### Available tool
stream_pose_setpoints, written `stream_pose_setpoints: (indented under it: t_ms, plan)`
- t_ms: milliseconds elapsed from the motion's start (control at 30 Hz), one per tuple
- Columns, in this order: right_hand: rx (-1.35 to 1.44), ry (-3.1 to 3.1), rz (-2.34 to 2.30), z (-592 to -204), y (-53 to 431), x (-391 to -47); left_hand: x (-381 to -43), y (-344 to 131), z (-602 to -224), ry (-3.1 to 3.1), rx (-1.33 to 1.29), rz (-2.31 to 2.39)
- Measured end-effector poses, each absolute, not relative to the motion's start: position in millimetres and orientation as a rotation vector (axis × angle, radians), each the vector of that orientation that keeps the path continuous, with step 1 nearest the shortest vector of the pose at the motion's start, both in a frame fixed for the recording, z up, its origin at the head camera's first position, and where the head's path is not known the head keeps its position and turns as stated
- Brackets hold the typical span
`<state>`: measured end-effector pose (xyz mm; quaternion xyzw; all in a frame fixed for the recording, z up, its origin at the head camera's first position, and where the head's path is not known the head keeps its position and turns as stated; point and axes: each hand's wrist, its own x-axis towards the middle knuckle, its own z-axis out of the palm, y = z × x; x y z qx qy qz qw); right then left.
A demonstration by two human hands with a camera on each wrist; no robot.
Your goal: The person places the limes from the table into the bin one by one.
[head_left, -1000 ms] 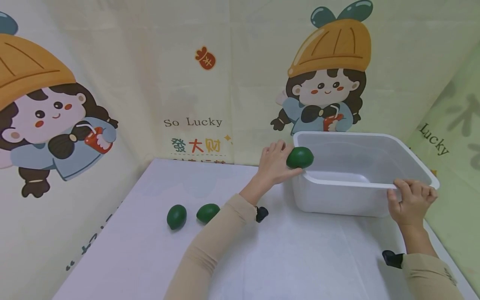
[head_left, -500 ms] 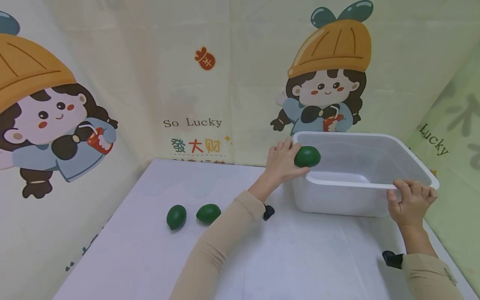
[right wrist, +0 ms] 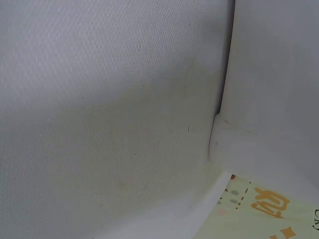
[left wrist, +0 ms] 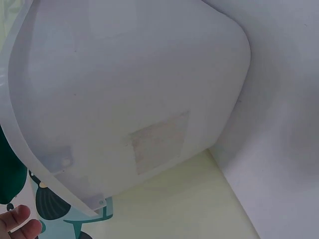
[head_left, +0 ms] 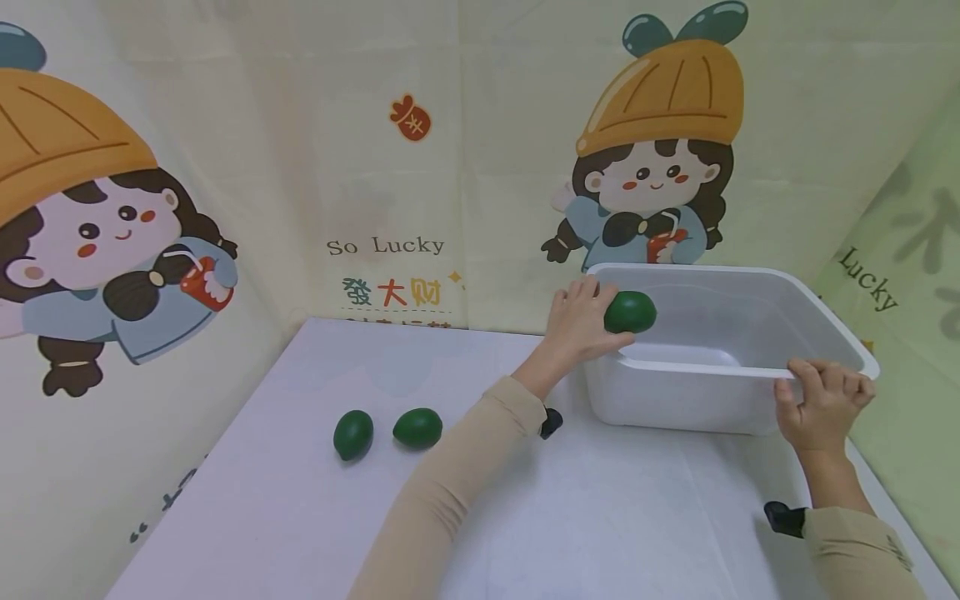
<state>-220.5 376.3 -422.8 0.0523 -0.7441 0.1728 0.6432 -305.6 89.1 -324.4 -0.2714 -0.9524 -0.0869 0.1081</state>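
Note:
In the head view my left hand (head_left: 577,323) holds a dark green lime (head_left: 630,312) just inside the left rim of a white plastic tub (head_left: 675,396). Only fingertips (left wrist: 22,226) and part of the lime (left wrist: 10,172) show in the left wrist view, past the tub's rim. My right hand (head_left: 825,407) grips the tub's front rim near its right corner, fingers over the edge and thumb outside. That hand is out of sight in the right wrist view, where the tub's outer wall (right wrist: 279,99) shows. Two more limes, one on the left (head_left: 353,435) and one nearer the tub (head_left: 417,428), lie on the table.
A white-covered table (head_left: 600,517) carries everything. Behind it and along both sides hangs a pale printed cloth (head_left: 510,108) with cartoon figures. The tub stands near the back right, close to the cloth. Black wrist mounts (head_left: 785,518) stick out from the sleeves.
My left hand has moved right with the lime, from the tub's left rim to farther over its inside. My right hand, the tub and the two limes on the table stay put.

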Motion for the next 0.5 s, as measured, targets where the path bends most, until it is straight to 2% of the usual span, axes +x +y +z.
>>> stream_pose_setpoints:
  t_ms: [500]
  plan:
    - [0.104,-1.683,0.408,-421,372,-220,-307,102,-327,-2.815,-0.840,-0.194]
